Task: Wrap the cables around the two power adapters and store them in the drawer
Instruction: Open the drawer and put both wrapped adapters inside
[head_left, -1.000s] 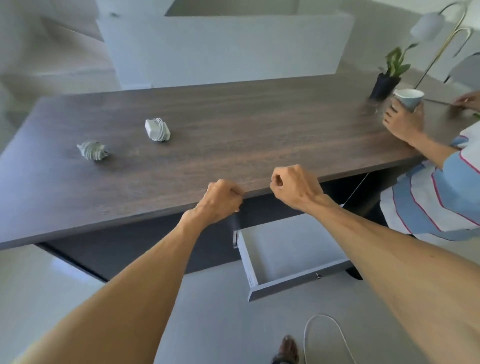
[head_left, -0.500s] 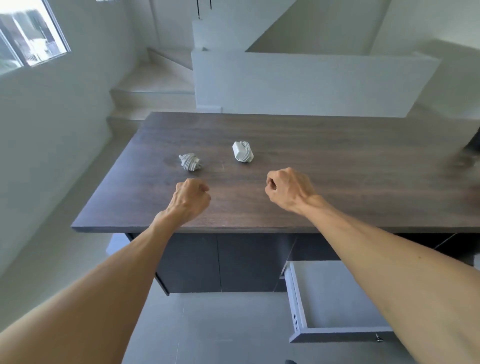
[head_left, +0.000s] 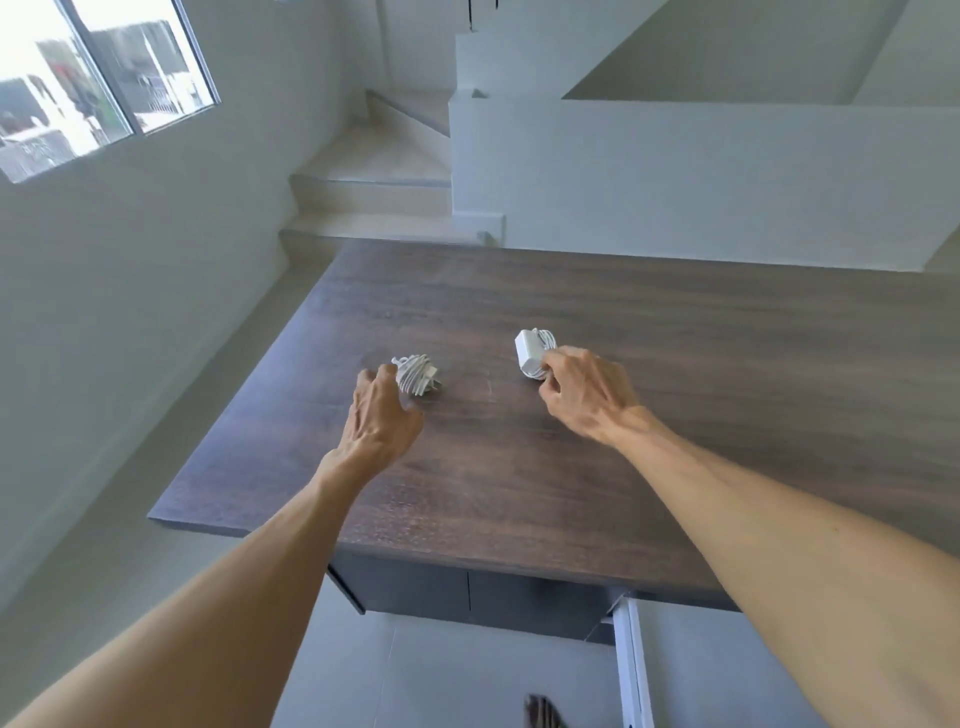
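Observation:
Two white power adapters lie on the dark wooden table (head_left: 519, 483), each with its cable wound round it. The left adapter (head_left: 420, 375) shows its plug prongs on the right side. My left hand (head_left: 382, 413) reaches over the table with its fingers spread, and a fingertip is at the adapter's left side. The right adapter (head_left: 531, 352) is a white block. My right hand (head_left: 589, 397) has its curled fingers and thumb closing on the near right side of this adapter. The open white drawer (head_left: 631, 667) shows only its left edge at the bottom right, below the tabletop.
Dark cabinet fronts (head_left: 467, 597) sit under the table's near edge. A white half wall (head_left: 675, 176) stands behind the table, with steps (head_left: 374, 182) at the back left. The light floor (head_left: 441, 675) lies below me.
Both fists have opened and moved forward from the table's near part to the adapters. The view has shifted left, so most of the drawer is out of frame.

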